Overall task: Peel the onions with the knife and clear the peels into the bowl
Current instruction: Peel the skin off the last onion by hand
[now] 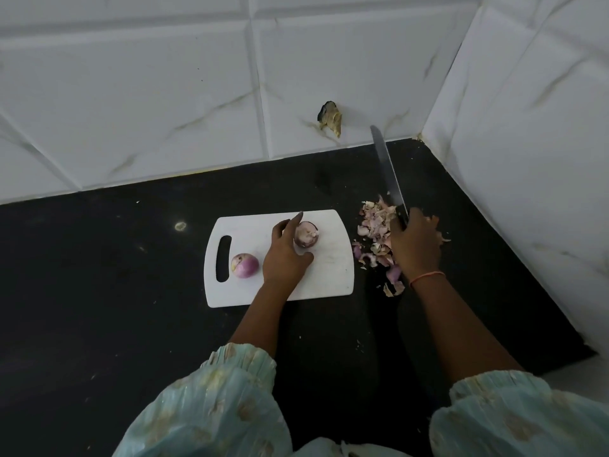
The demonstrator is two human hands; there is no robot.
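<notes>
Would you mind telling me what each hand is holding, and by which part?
The right hand grips the knife by its handle, blade pointing away. The left hand touches the onion on its side.

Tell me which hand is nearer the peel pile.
Right. The right hand, gripping the knife, sits at the peel pile; the left hand is over the cutting board, beside an onion.
</notes>
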